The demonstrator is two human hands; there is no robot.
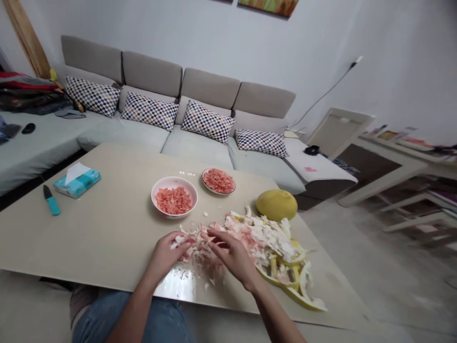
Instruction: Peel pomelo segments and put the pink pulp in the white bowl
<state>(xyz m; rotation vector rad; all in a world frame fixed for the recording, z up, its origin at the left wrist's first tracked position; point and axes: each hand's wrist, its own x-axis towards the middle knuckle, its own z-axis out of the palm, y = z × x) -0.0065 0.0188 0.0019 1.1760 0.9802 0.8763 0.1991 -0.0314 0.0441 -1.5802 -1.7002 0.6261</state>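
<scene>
My left hand is closed over the near side of the table, thumb and fingers around a small pinkish pomelo piece that they partly hide. Just to its right, my right hand has its fingers bent and apart above a heap of white and pink membrane scraps; I see nothing held in it. A white bowl of pink pomelo flesh stands beyond my hands. Behind it to the right is a small plate heaped with more pink flesh.
Thick yellow-and-white peel lies to the right, with a whole yellow pomelo behind it. On the left of the table are a tissue pack and a blue-handled knife. A sofa borders the far side.
</scene>
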